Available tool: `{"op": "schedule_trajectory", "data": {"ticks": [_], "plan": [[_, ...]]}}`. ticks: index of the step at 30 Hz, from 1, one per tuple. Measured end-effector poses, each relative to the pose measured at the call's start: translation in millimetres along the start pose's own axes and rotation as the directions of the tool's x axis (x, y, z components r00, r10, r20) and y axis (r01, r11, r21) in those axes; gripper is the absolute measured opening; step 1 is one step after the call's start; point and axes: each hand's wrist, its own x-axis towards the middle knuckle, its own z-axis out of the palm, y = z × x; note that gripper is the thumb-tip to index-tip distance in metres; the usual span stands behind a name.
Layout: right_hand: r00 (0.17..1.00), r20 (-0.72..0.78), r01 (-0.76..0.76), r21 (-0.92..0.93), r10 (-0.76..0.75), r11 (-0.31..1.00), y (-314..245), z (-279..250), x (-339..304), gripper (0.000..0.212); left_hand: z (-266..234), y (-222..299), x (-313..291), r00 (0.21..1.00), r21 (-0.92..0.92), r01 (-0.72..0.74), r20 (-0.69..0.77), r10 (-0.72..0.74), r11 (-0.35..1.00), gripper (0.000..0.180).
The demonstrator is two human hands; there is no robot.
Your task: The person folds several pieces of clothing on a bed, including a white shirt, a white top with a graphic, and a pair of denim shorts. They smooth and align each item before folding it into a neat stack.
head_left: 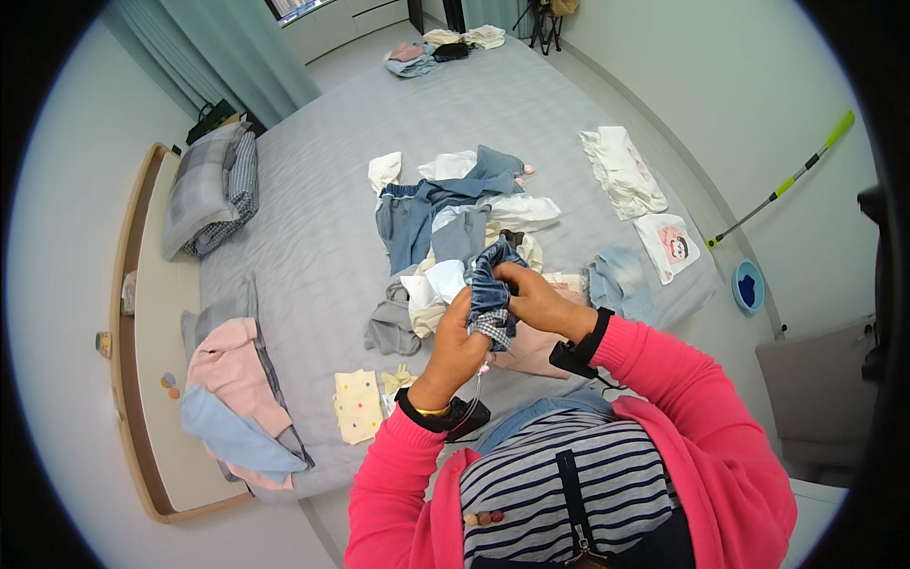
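Between my two hands is a dark blue denim garment (487,289), bunched up, with a gathered edge and a checked black-and-white part hanging below. My left hand (449,353) grips it from the left, and my right hand (545,302) holds its right side with the thumb on top. The garment is held above the bed (313,180). Beyond it lies a loose heap of clothes: blue denim trousers (406,228), white pieces and a grey garment (393,321). A pink garment (536,351) lies partly hidden under my right wrist.
A folded dotted yellow cloth (357,406) lies left of my left wrist. Pink and blue clothes (237,379) rest by the headboard, near pillows (204,190). White tops (621,171) and a light blue denim piece (621,284) lie at right. A blue basin (748,286) and mop (782,188) stand beyond the bed.
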Motion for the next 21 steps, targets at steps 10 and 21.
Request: {"op": "schedule_trajectory", "data": {"ticks": [10,21], "plan": [[0.978,-0.137,-0.168,-0.071,0.157,0.983,-1.2,-20.0,8.5,0.025,18.6,15.0,-6.8,0.956,-0.113,-0.009,0.290,0.041,0.994,0.031],[0.932,0.337,0.307,-0.544,-0.131,0.781,-21.2,-59.0,10.7,0.047,27.8,-3.5,-8.9,0.949,-0.063,-0.098,0.294,0.112,0.993,0.031]]}}
